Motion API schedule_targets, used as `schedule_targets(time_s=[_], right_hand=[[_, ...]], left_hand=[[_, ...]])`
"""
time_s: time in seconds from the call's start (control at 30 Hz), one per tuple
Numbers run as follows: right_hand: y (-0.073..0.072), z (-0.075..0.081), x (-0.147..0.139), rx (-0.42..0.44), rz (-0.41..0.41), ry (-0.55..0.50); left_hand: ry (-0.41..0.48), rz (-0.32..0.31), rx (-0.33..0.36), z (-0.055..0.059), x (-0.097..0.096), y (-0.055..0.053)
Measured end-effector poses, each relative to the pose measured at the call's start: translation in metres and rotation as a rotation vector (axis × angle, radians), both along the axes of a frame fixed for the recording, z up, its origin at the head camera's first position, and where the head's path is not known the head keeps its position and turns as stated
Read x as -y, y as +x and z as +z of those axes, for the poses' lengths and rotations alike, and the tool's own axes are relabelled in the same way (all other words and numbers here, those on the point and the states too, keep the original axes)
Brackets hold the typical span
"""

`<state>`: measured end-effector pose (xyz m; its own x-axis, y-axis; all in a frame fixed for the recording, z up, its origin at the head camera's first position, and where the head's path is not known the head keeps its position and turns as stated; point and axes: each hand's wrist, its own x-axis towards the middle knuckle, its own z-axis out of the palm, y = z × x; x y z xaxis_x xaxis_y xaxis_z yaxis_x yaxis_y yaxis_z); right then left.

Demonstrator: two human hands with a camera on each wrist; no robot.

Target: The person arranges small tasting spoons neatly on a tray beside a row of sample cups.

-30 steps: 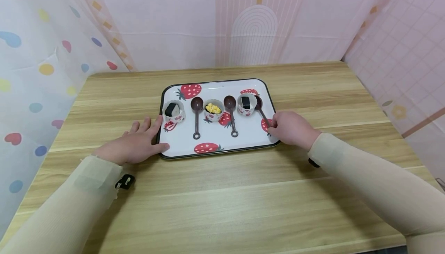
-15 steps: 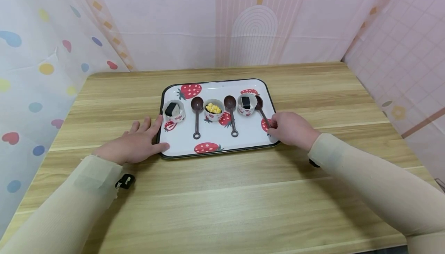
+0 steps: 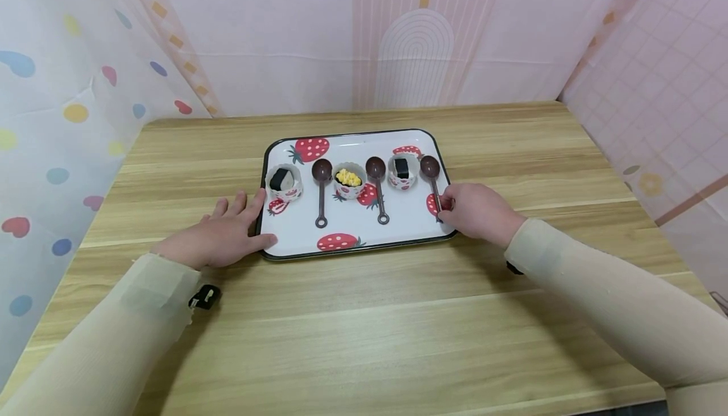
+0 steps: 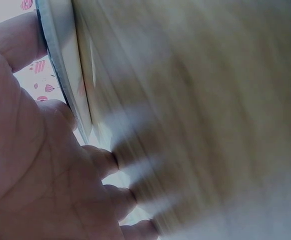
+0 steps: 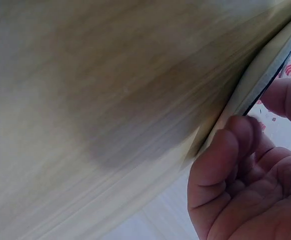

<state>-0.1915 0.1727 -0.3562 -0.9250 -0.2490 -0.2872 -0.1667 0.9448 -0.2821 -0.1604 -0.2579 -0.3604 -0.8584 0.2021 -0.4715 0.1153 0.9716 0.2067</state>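
Note:
My right hand (image 3: 478, 214) pinches the handle end of a brown measuring spoon (image 3: 430, 168) at the right side of a strawberry-printed tray (image 3: 296, 239). The spoon lies beside a paper cup (image 3: 404, 183) holding a rice ball wrapped in a dark strip. My left hand (image 3: 218, 239) rests at the tray's left rim, fingers spread and thumb over the corner. Two more brown spoons lie on the tray, one at centre (image 3: 375, 168) and one to the left (image 3: 321, 169). The left wrist view shows my fingers along the tray edge (image 4: 60, 60); the spoon is hidden in the right wrist view.
A middle paper cup (image 3: 349, 192) holds a yellow-topped piece, and a left paper cup (image 3: 291, 195) another dark-banded rice ball. The tray sits on a wood-grain table (image 3: 352, 327). Patterned curtains (image 3: 273, 36) hang behind and at both sides.
The right spoon's bowl has swung right, away from the right cup, and the spoon now lies straighter. My right hand keeps its pinch on the handle; my left hand has not moved.

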Motion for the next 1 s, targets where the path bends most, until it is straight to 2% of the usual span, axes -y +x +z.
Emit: schedule_targets(time_s=[0.23, 0.47, 1.0], right_hand=[[0.0013, -0.0025, -0.001, -0.077, 0.039, -0.003], [0.0013, -0.0069, 0.0006, -0.046, 0.02, -0.003], [0.0003, -0.005, 0.0017, -0.046, 0.027, -0.006]], left_hand=[[0.0, 0.0, 0.0, -0.0007, 0.0006, -0.0002], [0.0, 0.002, -0.002, -0.0015, 0.0008, -0.0001], [0.003, 0.011, 0.011, -0.0029, 0.0016, -0.0014]])
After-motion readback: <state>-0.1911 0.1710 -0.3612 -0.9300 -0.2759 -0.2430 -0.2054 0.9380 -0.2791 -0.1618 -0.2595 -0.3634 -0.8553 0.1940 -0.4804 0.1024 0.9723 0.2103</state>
